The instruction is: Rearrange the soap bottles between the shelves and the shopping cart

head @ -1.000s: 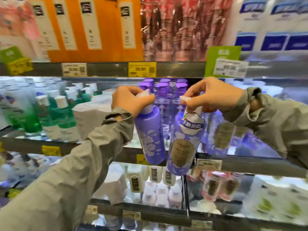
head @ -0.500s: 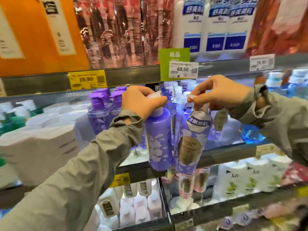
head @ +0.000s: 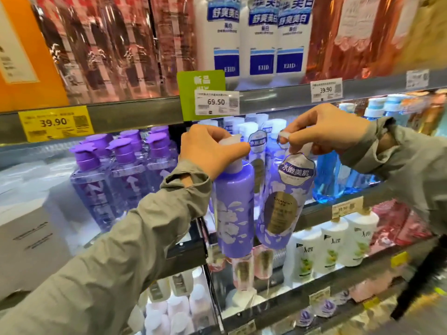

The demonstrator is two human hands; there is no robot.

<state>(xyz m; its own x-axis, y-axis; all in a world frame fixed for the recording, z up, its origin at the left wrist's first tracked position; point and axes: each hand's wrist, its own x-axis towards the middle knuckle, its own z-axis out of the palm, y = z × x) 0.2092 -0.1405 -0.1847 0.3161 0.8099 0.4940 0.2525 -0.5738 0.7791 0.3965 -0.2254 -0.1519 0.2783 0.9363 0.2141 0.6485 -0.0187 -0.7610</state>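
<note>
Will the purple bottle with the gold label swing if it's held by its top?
Probably: the right hand pinches only the pump, and the gold-label bottle hangs tilted. Its shiny wrap looks slippery, so gripping the body might slide.

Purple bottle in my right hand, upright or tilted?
Tilted: the purple bottle hangs from the right hand, base angled toward the other bottle.

Two purple bottles before shelves

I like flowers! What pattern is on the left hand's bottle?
White flowers on the purple bottle, head view.
</note>
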